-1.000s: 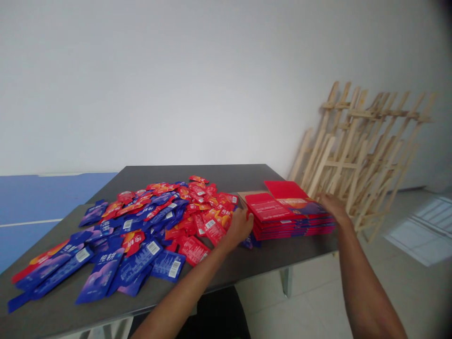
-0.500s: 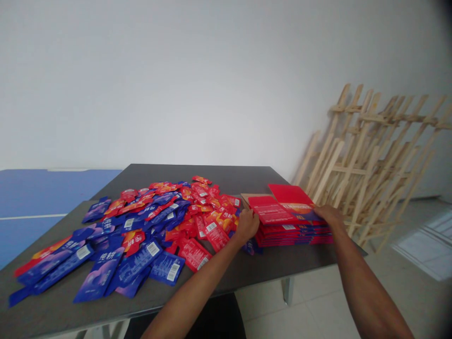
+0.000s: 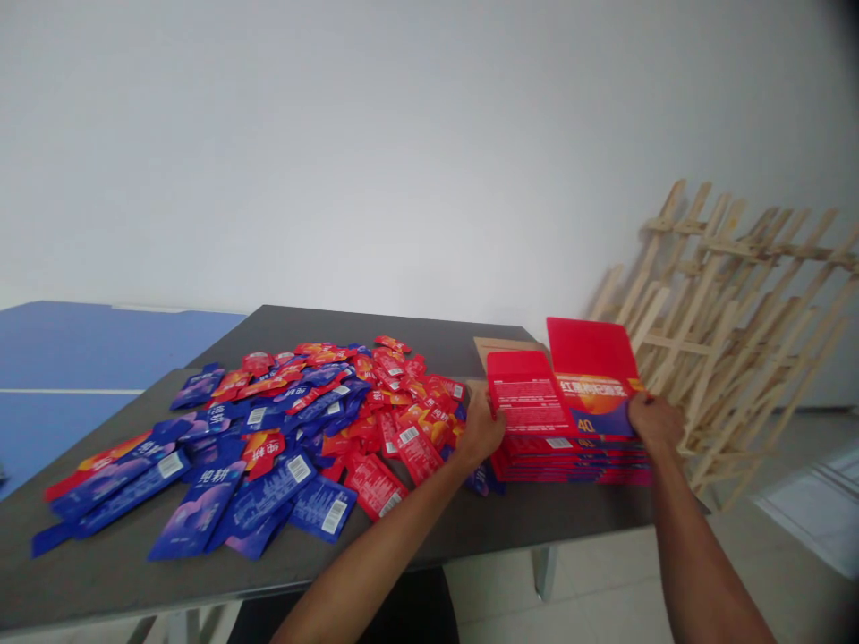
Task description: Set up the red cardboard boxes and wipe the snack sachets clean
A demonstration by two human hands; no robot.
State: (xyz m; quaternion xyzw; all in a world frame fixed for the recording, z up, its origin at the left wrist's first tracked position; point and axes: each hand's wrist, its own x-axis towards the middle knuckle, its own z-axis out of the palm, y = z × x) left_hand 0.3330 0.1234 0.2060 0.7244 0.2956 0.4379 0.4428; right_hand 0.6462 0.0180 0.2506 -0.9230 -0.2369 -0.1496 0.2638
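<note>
Between my two hands is a partly unfolded red and purple cardboard box (image 3: 537, 402), tilted up above a stack of flattened boxes (image 3: 570, 463) of the same kind. My left hand (image 3: 484, 427) is closed on its left edge, with the thumb at the front. At the right edge, my right hand (image 3: 654, 419) grips the printed panel, fingers partly hidden behind it. A brown cardboard inside face shows behind the box. Close to my left hand lie red sachets (image 3: 417, 447) with barcodes, several with orange pictures.
Blue and purple sachets (image 3: 201, 510) spread over the left of the dark table (image 3: 429, 537), mixed with red ones. Wooden easels (image 3: 725, 331) lean against the wall at the right. A blue table-tennis table (image 3: 80, 353) stands behind at the left.
The box has been lifted off the stack and tilted upright towards me, its top flaps rising. Both hands have moved up with it, and the camera view has shifted slightly.
</note>
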